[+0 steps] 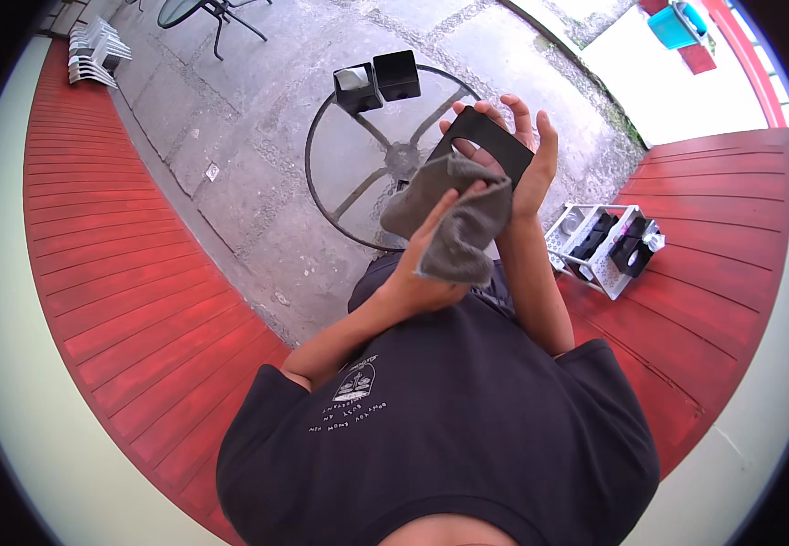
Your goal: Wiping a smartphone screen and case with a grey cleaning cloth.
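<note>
A crumpled grey-brown cloth is held in my left hand, its fingers spread along the folds. My right hand supports a black tissue box cover with an oval opening, tilted in the air above the table. Skin shows through that opening. The cloth lies against the near part of the cover and hides it. Beyond both hands, a black tissue box with white tissue sticking out and a second black box stand side by side at the far edge of the round glass table.
To the right, a white rack holds several black tissue boxes on a red plank bench. Another red bench runs along the left, with stacked white chairs at its far end. A turquoise bin stands far right.
</note>
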`<state>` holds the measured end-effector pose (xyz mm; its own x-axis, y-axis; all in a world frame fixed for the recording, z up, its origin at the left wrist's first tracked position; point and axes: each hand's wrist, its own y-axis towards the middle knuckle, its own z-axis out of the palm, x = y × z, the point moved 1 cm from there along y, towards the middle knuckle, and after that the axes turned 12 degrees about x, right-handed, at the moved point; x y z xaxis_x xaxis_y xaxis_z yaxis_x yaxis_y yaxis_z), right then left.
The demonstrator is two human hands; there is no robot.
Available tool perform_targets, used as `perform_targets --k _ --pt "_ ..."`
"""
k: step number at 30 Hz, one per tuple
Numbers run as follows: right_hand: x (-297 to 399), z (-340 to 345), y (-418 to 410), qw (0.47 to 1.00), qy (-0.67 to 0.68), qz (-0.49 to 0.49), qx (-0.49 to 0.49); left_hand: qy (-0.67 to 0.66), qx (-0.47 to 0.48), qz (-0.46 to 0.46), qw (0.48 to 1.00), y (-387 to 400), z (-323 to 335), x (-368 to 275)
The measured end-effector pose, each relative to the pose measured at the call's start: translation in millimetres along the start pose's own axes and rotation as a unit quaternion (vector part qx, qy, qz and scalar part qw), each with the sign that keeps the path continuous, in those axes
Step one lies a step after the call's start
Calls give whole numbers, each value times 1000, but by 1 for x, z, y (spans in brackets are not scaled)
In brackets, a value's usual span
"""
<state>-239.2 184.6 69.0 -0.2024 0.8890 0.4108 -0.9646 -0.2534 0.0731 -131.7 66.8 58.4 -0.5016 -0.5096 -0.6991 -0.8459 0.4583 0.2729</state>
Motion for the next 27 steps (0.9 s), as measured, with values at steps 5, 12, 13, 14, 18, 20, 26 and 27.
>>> perform_targets --k 5,12,13,14,18,20,26,27 --pt "1 0 -2 999 -32 -22 -18 -1 -2 22 1000 1 6 15" --pt "-2 10 -1 993 -109 -33 12 -160 -67 -45 984 5 11 -2" --pt "-2 10 -1 994 -108 -32 14 -109 -27 -5 994 5 9 0" --pt "0 11 -2 993 -115 -33 16 -57 14 34 998 5 6 3" --pt "-1 11 -5 988 -144 -44 27 -63 -23 6 998 21 -4 22" --pt "-6 13 -5 984 -163 -55 49 -92 -60 -27 994 25 -6 23" --pt "-6 20 -8 981 -183 -50 46 -44 -25 26 998 22 -2 -6" --pt "-5 22 -11 985 -162 -40 37 -63 -7 37 997 22 -1 -9"
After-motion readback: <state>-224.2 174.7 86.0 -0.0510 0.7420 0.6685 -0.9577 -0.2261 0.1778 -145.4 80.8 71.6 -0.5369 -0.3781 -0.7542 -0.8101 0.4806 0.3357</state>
